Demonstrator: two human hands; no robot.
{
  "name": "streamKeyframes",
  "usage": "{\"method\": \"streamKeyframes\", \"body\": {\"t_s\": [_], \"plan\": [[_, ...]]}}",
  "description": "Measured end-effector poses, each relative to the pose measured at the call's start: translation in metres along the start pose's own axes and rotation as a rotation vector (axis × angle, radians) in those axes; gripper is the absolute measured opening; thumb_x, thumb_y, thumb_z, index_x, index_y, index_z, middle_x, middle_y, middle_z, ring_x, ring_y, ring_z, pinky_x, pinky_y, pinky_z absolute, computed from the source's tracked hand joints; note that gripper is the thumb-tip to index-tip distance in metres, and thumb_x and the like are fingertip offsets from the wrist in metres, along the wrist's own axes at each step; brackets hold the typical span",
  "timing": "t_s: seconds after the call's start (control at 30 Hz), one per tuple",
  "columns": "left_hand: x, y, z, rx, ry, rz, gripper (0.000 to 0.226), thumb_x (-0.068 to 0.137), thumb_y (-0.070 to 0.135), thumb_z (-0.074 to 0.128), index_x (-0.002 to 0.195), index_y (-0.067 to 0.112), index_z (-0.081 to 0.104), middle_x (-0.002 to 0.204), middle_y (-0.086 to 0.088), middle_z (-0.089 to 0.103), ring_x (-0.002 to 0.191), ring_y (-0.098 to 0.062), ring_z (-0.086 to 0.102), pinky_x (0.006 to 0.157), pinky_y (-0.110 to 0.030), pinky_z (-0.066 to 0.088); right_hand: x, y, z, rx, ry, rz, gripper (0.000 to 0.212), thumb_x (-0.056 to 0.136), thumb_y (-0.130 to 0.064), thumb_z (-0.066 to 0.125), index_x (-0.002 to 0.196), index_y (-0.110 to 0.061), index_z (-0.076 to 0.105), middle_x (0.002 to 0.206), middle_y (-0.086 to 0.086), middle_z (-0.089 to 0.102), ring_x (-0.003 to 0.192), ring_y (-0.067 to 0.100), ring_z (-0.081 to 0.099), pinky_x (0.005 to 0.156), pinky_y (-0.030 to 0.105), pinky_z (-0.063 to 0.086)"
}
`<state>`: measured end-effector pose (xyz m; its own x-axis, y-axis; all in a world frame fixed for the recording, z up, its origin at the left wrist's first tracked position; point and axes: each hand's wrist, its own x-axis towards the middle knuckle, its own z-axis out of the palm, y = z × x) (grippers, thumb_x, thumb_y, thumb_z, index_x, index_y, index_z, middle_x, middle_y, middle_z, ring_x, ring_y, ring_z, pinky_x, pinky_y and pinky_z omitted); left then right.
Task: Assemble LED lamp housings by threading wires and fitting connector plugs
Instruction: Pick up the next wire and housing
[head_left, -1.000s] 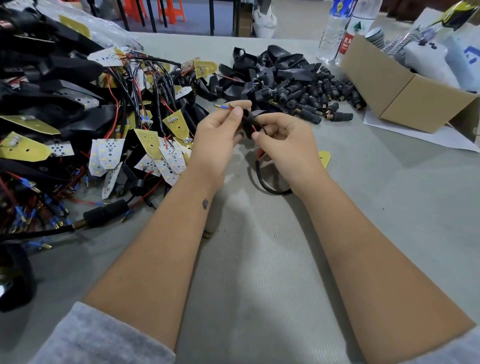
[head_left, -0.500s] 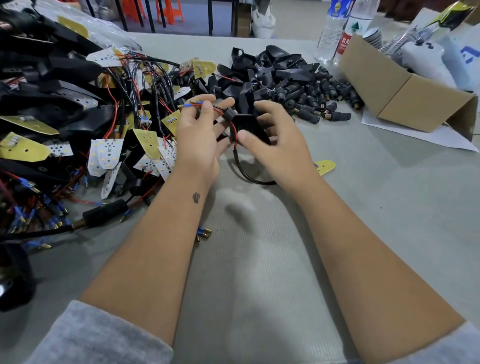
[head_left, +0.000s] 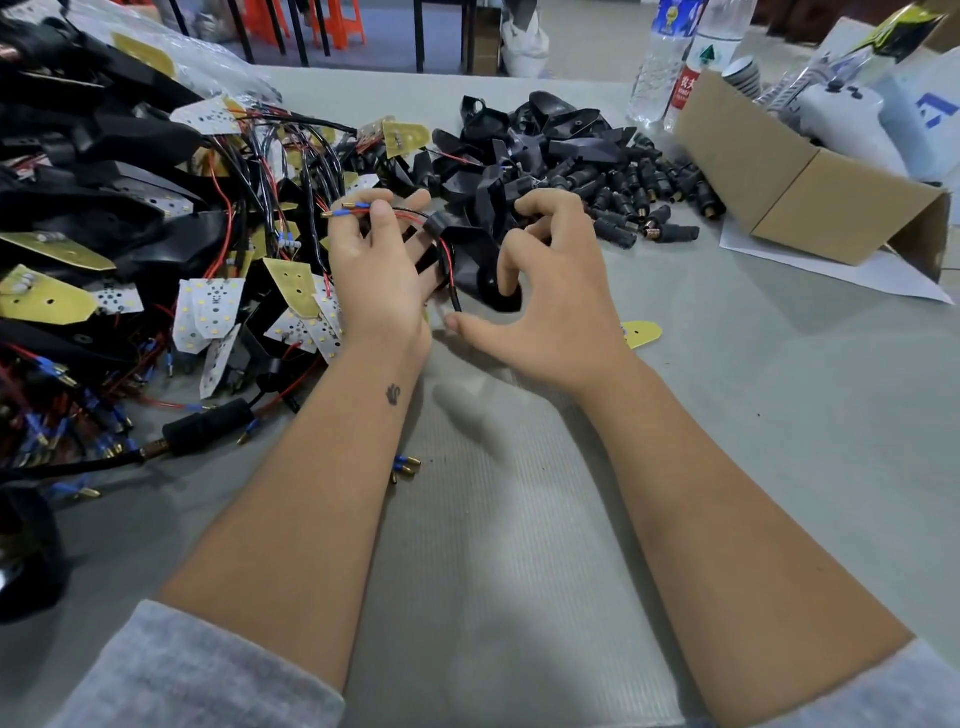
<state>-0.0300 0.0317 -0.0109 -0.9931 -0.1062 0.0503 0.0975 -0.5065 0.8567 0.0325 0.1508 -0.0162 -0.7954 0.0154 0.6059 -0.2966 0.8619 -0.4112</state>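
Note:
My left hand (head_left: 379, 275) pinches a red and a black wire (head_left: 410, 214) between thumb and fingers, with the blue-sleeved gold terminals (head_left: 347, 210) sticking out to the left. The wires run through a small black plug (head_left: 434, 227) and down into a black lamp housing (head_left: 475, 260) held between both hands. My right hand (head_left: 556, 296) curls its fingers over the housing's right side, index finger on it, thumb stretched out low to the left.
A tangled heap of LED boards and wires (head_left: 208, 306) fills the left. Loose black housings (head_left: 540, 140) and connector plugs (head_left: 654, 192) lie behind the hands. A cardboard box (head_left: 810, 208) and bottles (head_left: 675, 62) stand at the right. Loose terminals (head_left: 405, 466) lie by my left forearm.
My left hand has drawn the wire ends out to the left, away from the housing. The hanging wire loop under the hands has shrunk. My right hand's grip has loosened and its thumb has spread.

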Motion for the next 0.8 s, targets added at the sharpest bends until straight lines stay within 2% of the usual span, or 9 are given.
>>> {"method": "streamKeyframes", "body": {"t_s": [0.1,0.2,0.27,0.33,0.43,0.57,0.7,0.8], "plan": [[-0.001,0.001,-0.001,-0.018,0.015,-0.003,0.019,0.107,0.018,0.03,0.096,0.021,0.045,0.107,-0.006,0.071,0.091,-0.023,0.07,0.081,-0.048,0.057,0.001,-0.001,0.001,-0.026,-0.078,-0.03,0.044,0.065,-0.044,0.08,0.07,-0.01,0.053,0.13,0.008,0.044,0.104,0.026,0.045,0.086,0.045,0.042],[0.0,0.001,-0.001,-0.061,0.003,-0.033,0.02,0.108,0.021,0.027,0.095,0.021,0.043,0.106,-0.008,0.071,0.088,-0.022,0.071,0.081,-0.046,0.057,0.001,0.002,0.006,-0.021,-0.166,-0.003,0.021,0.077,-0.027,0.076,0.074,-0.011,0.063,0.133,0.008,0.044,0.112,0.025,0.045,0.089,0.045,0.043],[-0.001,0.002,-0.001,-0.064,-0.006,-0.051,0.021,0.108,0.024,0.025,0.096,0.021,0.042,0.105,-0.009,0.072,0.093,-0.025,0.071,0.084,-0.046,0.056,0.001,0.005,0.009,-0.03,-0.164,0.008,0.012,0.083,-0.02,0.07,0.078,-0.01,0.065,0.134,0.008,0.044,0.114,0.024,0.047,0.089,0.044,0.045],[-0.001,0.004,0.0,-0.057,-0.002,-0.065,0.022,0.108,0.028,0.024,0.098,0.021,0.042,0.101,-0.007,0.074,0.097,-0.028,0.071,0.088,-0.049,0.056,0.001,0.006,0.01,-0.007,-0.119,0.036,0.013,0.086,-0.018,0.066,0.079,-0.008,0.062,0.132,0.005,0.045,0.106,0.022,0.052,0.082,0.042,0.047],[-0.002,0.005,-0.001,-0.062,-0.005,-0.07,0.024,0.108,0.034,0.024,0.1,0.023,0.044,0.095,-0.002,0.075,0.091,-0.028,0.073,0.086,-0.051,0.057,0.002,0.006,0.01,0.047,-0.059,0.089,0.013,0.09,-0.019,0.06,0.083,-0.008,0.056,0.122,0.0,0.048,0.094,0.021,0.054,0.073,0.043,0.049],[-0.001,0.005,-0.001,0.003,-0.12,-0.163,0.025,0.104,0.042,0.037,0.114,0.023,0.05,0.103,-0.004,0.075,0.089,-0.019,0.073,0.073,-0.033,0.059,0.002,0.006,0.009,0.068,-0.016,0.099,0.011,0.093,-0.016,0.057,0.088,-0.007,0.054,0.11,0.0,0.05,0.085,0.018,0.05,0.07,0.046,0.049],[-0.007,0.001,0.003,0.209,-0.318,-0.168,0.011,0.099,0.023,0.054,0.101,0.018,0.063,0.091,-0.001,0.072,0.075,-0.008,0.067,0.065,-0.024,0.056,0.003,0.008,0.008,0.07,0.043,0.147,0.01,0.092,-0.018,0.06,0.09,-0.008,0.061,0.108,0.001,0.053,0.084,0.014,0.05,0.07,0.044,0.049],[-0.01,-0.004,0.004,0.339,-0.408,-0.156,0.017,0.1,0.018,0.052,0.096,0.02,0.068,0.09,0.0,0.068,0.075,-0.006,0.065,0.068,-0.023,0.054,0.002,0.01,0.007,0.068,0.066,0.165,0.009,0.09,-0.018,0.062,0.091,-0.009,0.064,0.106,0.0,0.054,0.083,0.008,0.048,0.069,0.042,0.048]]}}
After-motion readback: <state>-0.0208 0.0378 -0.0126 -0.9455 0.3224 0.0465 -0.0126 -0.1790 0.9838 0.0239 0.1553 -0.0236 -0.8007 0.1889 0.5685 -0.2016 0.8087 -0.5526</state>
